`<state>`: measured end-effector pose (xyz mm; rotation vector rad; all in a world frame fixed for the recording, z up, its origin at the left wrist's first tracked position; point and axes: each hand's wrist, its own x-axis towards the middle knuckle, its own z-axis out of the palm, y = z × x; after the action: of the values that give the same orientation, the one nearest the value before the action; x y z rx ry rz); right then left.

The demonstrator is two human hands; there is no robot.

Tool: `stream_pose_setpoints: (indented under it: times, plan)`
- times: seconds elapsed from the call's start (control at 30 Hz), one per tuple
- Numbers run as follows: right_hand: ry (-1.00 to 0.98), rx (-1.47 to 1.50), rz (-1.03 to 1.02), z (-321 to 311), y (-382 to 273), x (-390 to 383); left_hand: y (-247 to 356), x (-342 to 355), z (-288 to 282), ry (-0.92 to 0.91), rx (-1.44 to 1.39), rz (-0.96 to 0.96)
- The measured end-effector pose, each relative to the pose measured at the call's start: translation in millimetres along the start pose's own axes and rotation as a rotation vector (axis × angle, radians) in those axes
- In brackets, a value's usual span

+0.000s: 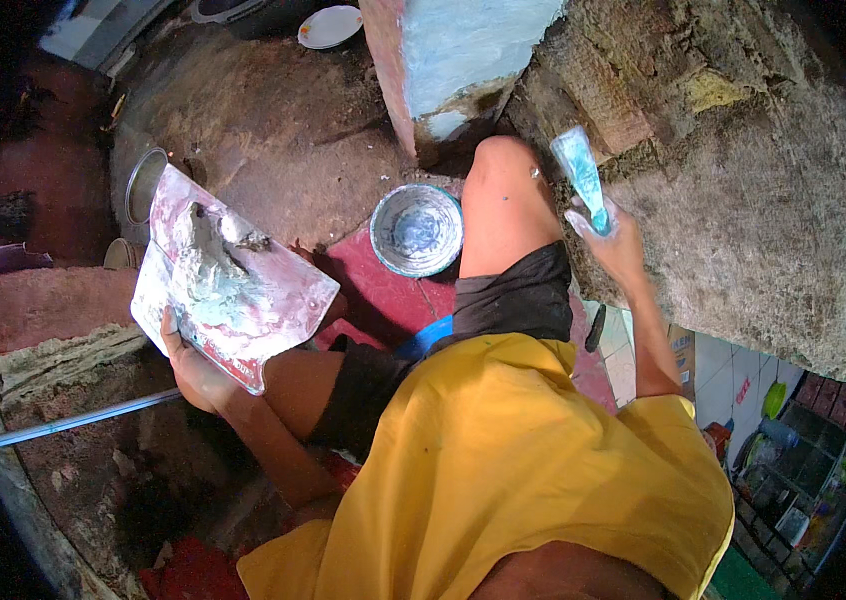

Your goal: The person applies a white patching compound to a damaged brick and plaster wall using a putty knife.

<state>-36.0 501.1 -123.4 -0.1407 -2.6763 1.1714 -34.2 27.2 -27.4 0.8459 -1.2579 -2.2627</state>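
Observation:
My left hand (193,365) grips the lower left edge of a flat board (243,290), smeared pink and white with a lump of greyish paste (211,235) on it, over my bent left leg. In my right hand (608,240) is a turquoise scraper (578,165) coated in white, its blade pointing up, beside my right knee and a rough grey wall (743,200). A round bowl (415,228) streaked with white and blue-grey stands between the board and that knee, partly on red flooring (353,270).
A white-painted pillar (453,60) rises ahead, with a white plate (329,27) and dark pot (233,10) left of it. A metal container (143,180) stands behind the board. A light bar (73,420) crosses at lower left. A tiled area with kitchenware (778,450) lies at lower right.

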Motion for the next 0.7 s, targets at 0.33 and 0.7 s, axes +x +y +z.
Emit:
stream_pose_setpoints:
  times: [0.33,0.7]
  plan:
    - [-0.007,-0.103,0.161,28,-33,44,-5,-30,45,0.021,-0.021,-0.055]
    - [0.018,0.034,0.141,40,-26,47,-5,-36,61,0.063,-0.025,-0.147]
